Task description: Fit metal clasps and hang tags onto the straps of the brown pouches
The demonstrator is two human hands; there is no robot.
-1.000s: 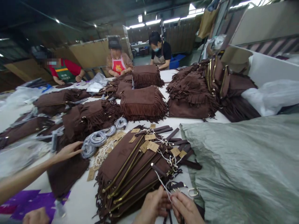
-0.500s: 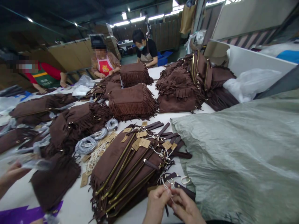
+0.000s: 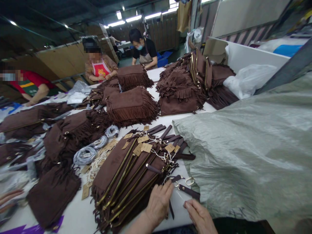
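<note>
A stack of flat brown suede fringed bags (image 3: 126,175) with brass zips lies in front of me, with paper tags (image 3: 143,148) on white strings at its far end. My left hand (image 3: 158,203) rests on the stack's near right corner, its fingertips pinched beside a brown strap with a metal ring (image 3: 188,187). My right hand (image 3: 200,216) is curled a little to the right, on the white table (image 3: 80,211). A thin white string (image 3: 180,196) runs taut between the two hands.
A big grey-green sack (image 3: 243,152) fills the right side. More fringed bags (image 3: 131,105) are piled across the table, with grey cord coils (image 3: 85,154) and loose tags on the left. Three people work at the far side. Another person's hand (image 3: 8,196) shows at the left edge.
My hands have moved apart, drawing the string out between them. The view has swung right. The other person's arm at the left has pulled back to the frame's edge.
</note>
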